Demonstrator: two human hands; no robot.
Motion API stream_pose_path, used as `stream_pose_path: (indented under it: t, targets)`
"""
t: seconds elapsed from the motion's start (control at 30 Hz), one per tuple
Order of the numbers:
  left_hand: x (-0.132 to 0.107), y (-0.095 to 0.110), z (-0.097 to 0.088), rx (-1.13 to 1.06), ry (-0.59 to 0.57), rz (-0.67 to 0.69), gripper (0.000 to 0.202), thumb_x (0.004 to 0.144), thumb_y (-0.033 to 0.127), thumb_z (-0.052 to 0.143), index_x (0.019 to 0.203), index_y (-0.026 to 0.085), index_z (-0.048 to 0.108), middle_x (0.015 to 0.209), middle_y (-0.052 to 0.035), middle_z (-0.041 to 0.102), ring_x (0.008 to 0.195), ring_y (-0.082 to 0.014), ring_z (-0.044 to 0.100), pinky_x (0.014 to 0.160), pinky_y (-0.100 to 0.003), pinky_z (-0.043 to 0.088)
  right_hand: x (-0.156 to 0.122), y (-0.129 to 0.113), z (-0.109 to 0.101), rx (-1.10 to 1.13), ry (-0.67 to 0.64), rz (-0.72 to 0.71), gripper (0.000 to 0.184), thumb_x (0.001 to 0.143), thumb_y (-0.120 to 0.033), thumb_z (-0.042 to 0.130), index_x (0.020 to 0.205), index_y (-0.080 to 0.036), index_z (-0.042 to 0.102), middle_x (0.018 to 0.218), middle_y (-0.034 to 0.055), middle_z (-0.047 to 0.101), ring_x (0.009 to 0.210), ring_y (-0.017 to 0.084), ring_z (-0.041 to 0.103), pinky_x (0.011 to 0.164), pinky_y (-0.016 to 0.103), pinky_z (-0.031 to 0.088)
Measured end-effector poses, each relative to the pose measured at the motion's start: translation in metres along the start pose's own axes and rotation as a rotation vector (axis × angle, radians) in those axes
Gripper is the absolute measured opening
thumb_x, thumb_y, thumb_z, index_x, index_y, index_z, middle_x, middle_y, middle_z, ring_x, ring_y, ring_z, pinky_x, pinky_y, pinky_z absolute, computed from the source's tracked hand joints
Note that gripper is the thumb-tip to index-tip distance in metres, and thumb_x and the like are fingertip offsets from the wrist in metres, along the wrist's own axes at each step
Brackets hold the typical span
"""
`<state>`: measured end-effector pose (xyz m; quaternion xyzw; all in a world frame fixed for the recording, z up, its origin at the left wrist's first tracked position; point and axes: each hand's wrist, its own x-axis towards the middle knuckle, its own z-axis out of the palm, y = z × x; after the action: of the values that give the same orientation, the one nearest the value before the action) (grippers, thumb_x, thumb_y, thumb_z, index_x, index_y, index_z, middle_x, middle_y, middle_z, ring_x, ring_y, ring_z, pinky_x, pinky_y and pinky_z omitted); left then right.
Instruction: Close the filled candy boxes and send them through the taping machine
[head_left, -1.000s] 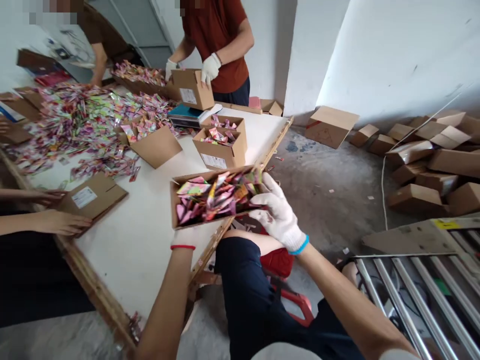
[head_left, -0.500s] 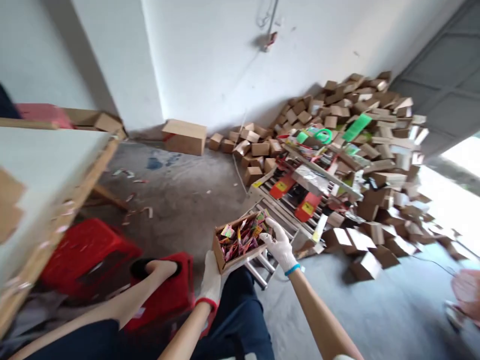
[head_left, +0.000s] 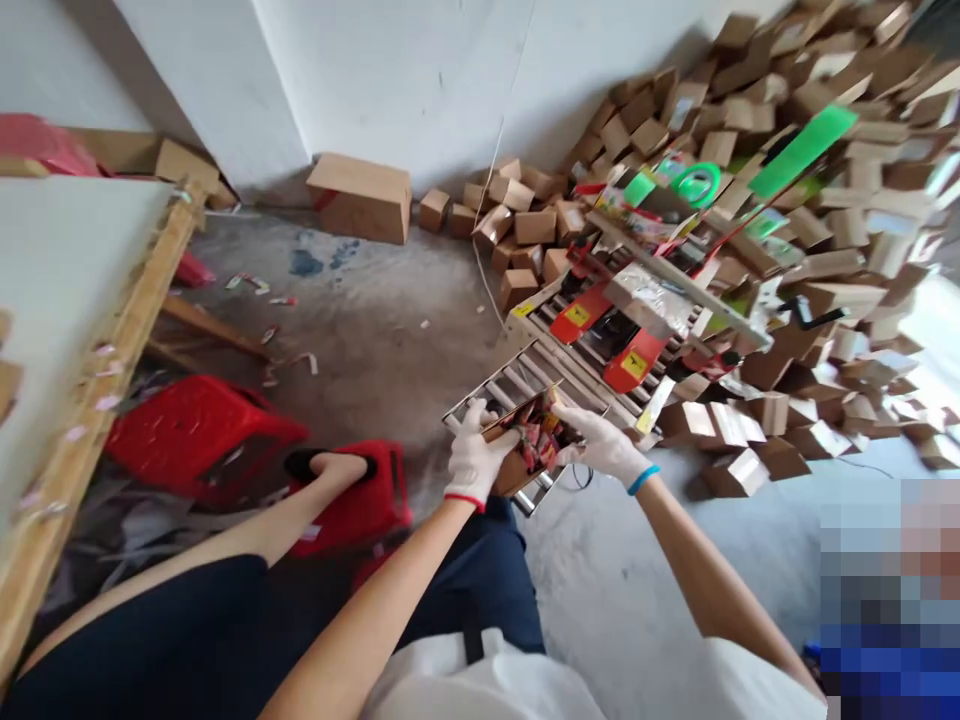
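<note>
I hold a small brown cardboard box (head_left: 516, 468) full of colourful sachets (head_left: 537, 438) with both gloved hands, low over the near end of a metal roller conveyor (head_left: 517, 385). My left hand (head_left: 474, 458), in a white glove with a red cuff, grips the box's left side and top flap. My right hand (head_left: 602, 447), in a white glove with a blue cuff, grips its right side. The box is tilted and partly covered by my fingers.
A big heap of small cardboard boxes (head_left: 787, 200) lies at the right, with a red-and-green machine (head_left: 637, 290) on the conveyor. One larger box (head_left: 360, 195) sits by the wall. Two red plastic stools (head_left: 195, 440) stand by my legs. The white table's wooden edge (head_left: 97, 380) is at left.
I have turned from the table to the conveyor, carrying the box of sachets. My left hand has moved from under the box up to its top side.
</note>
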<state>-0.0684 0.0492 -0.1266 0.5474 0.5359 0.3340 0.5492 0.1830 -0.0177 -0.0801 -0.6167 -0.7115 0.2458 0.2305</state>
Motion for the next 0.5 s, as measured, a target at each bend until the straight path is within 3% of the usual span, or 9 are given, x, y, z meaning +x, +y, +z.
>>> stream_pose_path:
  t: [0.13,0.23,0.3,0.4,0.5]
  targets:
    - [0.002,-0.003,0.004,0.089,0.008,-0.025,0.068,0.075,0.04,0.082,0.137,0.03,0.059,0.123,-0.0035,0.071,0.118,-0.0254,0.065,0.109,-0.039,0.047,0.024,-0.004,0.007,-0.14,-0.116,-0.007,0.05,0.083,-0.044,0.075,0.127,-0.021,0.07,0.125,0.0128,0.068,0.118,0.028,0.062,0.104,0.041,0.049]
    - [0.0,-0.007,-0.004,0.025,-0.017,-0.069,0.054,0.086,0.043,0.07,0.138,0.029,0.059,0.128,-0.005,0.069,0.122,-0.0262,0.063,0.111,-0.041,0.045,0.042,-0.011,0.017,-0.301,-0.165,0.042,0.033,0.089,-0.047,0.068,0.109,-0.021,0.076,0.114,0.0098,0.068,0.114,0.024,0.059,0.1,0.034,0.046]
    - [-0.007,-0.01,-0.009,-0.022,-0.056,-0.06,0.056,0.088,0.045,0.068,0.141,0.029,0.056,0.132,-0.0049,0.067,0.124,-0.027,0.061,0.111,-0.041,0.045,0.048,-0.014,0.022,-0.388,-0.169,0.117,0.034,0.087,-0.049,0.071,0.106,-0.021,0.075,0.117,0.0099,0.066,0.115,0.024,0.057,0.098,0.033,0.045]
    - [-0.02,-0.014,-0.012,-0.015,-0.091,0.007,0.078,0.075,0.042,0.081,0.145,0.027,0.05,0.135,-0.0066,0.064,0.124,-0.0289,0.061,0.109,-0.041,0.047,0.045,-0.018,0.025,-0.468,-0.165,0.204,0.037,0.087,-0.05,0.07,0.11,-0.022,0.072,0.118,0.0104,0.064,0.11,0.024,0.058,0.093,0.032,0.045]
    - [-0.026,-0.016,-0.01,0.04,-0.061,0.006,0.083,0.07,0.041,0.086,0.143,0.025,0.051,0.134,-0.0098,0.064,0.122,-0.0304,0.061,0.107,-0.044,0.048,0.035,-0.026,0.027,-0.572,-0.033,0.246,0.046,0.084,-0.048,0.071,0.12,-0.021,0.067,0.118,0.012,0.064,0.109,0.028,0.059,0.1,0.041,0.041]
